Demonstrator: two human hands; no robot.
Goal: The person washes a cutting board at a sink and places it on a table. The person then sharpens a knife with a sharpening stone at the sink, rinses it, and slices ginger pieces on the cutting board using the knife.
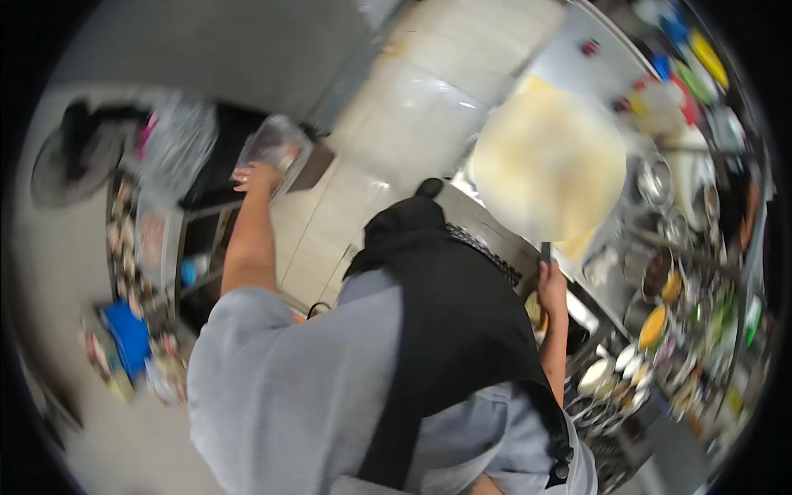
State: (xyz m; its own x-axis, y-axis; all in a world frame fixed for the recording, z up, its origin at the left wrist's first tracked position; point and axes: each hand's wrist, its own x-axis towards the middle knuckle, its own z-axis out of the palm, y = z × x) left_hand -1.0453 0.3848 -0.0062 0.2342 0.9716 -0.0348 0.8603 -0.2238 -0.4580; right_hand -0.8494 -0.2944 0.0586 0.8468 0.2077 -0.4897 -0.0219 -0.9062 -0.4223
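Note:
On the left, my left hand (260, 175) is closed on the near edge of a clear plastic container (279, 140). Something reddish shows inside it. On the right, my right hand (553, 289) is wrapped around a dark handle (545, 251) that points away from me. The handle's far end runs into a round blurred patch, so the kind of tool cannot be made out. Beyond the hand, a large pale yellow sheet (584, 242) lies on the steel counter (549, 62), mostly hidden by the blur.
Metal bowls (655, 180), ladles and spoons (596, 375) crowd the counter's right side. A dark shelf unit (202, 247) stands at left, with a plastic bag (183, 140) on top and a fan (76, 165) behind. Tiled floor (404, 115) runs between.

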